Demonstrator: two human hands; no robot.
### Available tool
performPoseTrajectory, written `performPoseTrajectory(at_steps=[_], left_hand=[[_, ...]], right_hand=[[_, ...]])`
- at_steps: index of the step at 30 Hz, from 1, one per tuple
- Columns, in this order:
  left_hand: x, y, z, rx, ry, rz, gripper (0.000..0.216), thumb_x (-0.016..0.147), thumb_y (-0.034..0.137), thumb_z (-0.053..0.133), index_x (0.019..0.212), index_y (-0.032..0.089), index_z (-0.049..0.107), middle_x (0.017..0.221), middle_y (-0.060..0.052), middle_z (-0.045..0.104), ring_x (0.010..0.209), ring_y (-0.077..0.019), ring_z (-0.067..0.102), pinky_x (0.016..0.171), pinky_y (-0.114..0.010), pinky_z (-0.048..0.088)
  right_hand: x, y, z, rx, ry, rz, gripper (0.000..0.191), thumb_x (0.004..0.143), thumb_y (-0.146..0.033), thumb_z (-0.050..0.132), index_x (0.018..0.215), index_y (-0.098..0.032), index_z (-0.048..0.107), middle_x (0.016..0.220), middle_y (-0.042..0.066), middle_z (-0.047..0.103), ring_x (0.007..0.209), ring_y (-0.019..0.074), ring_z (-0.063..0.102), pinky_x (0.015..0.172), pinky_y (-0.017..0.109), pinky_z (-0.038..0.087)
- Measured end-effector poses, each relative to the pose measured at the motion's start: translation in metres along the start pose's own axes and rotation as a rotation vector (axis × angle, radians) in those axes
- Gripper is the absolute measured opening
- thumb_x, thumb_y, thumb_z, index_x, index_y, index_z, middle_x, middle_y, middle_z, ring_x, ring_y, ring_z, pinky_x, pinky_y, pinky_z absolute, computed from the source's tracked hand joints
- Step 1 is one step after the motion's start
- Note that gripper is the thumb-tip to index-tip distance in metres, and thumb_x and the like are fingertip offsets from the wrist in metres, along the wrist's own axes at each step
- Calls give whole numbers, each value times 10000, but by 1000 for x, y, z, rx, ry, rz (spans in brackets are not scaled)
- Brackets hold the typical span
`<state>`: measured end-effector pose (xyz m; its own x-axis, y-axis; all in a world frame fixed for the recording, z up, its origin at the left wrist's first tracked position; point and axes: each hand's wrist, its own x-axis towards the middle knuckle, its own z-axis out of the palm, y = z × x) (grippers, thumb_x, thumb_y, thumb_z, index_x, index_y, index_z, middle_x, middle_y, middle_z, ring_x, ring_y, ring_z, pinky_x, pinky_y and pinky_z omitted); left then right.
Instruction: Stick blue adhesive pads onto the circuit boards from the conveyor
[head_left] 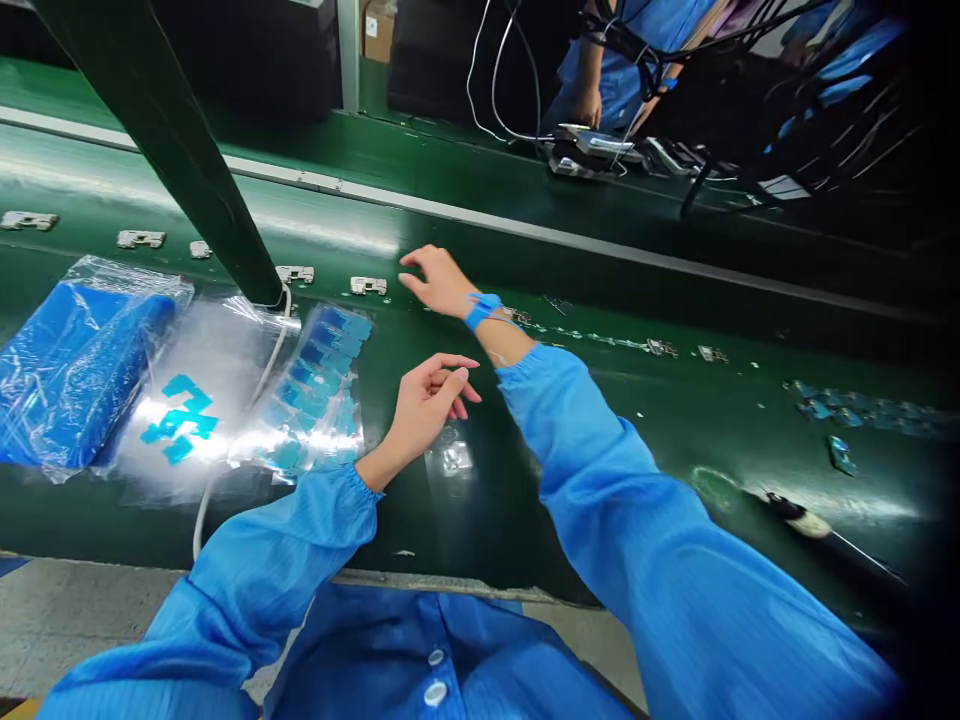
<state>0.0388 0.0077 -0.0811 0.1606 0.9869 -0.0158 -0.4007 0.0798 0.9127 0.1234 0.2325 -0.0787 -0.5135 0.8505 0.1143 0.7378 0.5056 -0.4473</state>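
Observation:
My right hand reaches over the green work surface with thumb and forefinger apart and nothing visible between them. A small silvery circuit board lies just left of its fingertips, not touched. A blue strap circles my right wrist. Nearer to me, my left hand hovers palm inward, its fingers loosely bent and spread, with no object showing in it. Below it lies a clear plastic piece, blurred by glare. To its left is a clear sheet of blue film pieces.
A plastic-wrapped blue pack and loose cyan cutouts lie at left. A dark post and white cable stand in front. More boards line the strip. A black-handled tool lies right. A co-worker's hand shows behind.

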Motion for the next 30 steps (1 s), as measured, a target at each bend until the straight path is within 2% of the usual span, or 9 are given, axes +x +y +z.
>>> performPoseTrajectory(at_steps=[5,9,11,14,17,20,23,25,30], left_hand=[[4,7,-5,4,60,77,372,1002,528,746,1102,170,751,752,-25,753,540,-104,623,538,-242,467],[8,6,-10,5,118,107,281,1027,414,688,1155,167,729,893,-50,785,596,-98,639,556,-233,477],[11,1,-13,40,222,143,344,1014,317,681,1331,185,668,1220,-100,791,758,-107,694,617,-221,527],[18,-8,-17,100,395,169,692,993,316,738,1619,247,451,1716,-165,507,1129,-170,712,813,-259,623],[25,-14,-17,80,358,210,773,1051,509,729,1711,311,378,1855,-112,344,1530,-242,575,1181,-351,581],[27,-11,-17,50,244,347,626,1112,652,609,1648,338,537,1833,-34,443,1732,-235,379,1430,-364,330],[27,-6,-20,11,210,380,573,1122,675,578,1524,282,688,1715,-72,611,1626,-257,550,1363,-372,439],[27,-3,-23,-39,217,327,564,1112,630,614,1510,239,690,1536,-116,751,1334,-248,767,1168,-360,597],[31,5,-32,-32,254,164,489,1034,413,646,1477,208,634,1173,-101,863,831,-181,821,834,-305,650]], right_hand=[[58,-42,35,19,-101,-9,294,931,-311,895,1105,-135,735,1351,204,698,1354,412,520,1164,585,453],[58,-38,20,81,-110,11,252,876,-185,861,1078,-135,720,1049,93,725,1034,260,600,999,406,515],[43,-35,4,168,-66,14,255,949,-188,763,1196,-137,732,993,55,711,933,210,591,910,349,516],[-2,-41,-15,608,90,75,303,978,-361,778,1220,-180,752,1000,39,724,922,192,622,807,313,502],[-62,-59,-19,1121,143,180,473,814,-563,960,1050,-206,756,1038,42,765,950,190,677,745,285,504],[-117,-73,-13,1309,44,253,542,741,-593,1035,988,-211,740,995,32,766,904,178,679,785,284,547],[-161,-64,-10,1082,66,228,544,891,-662,919,1172,-228,748,1147,73,784,1014,233,707,849,347,579],[-187,-46,-10,702,107,122,583,996,-668,807,1388,-245,721,1383,122,754,1215,305,683,1011,456,582],[-234,-6,2,-3,-118,-70,626,1132,-538,697,1695,-294,574,1809,98,473,1618,426,410,1286,680,355]])
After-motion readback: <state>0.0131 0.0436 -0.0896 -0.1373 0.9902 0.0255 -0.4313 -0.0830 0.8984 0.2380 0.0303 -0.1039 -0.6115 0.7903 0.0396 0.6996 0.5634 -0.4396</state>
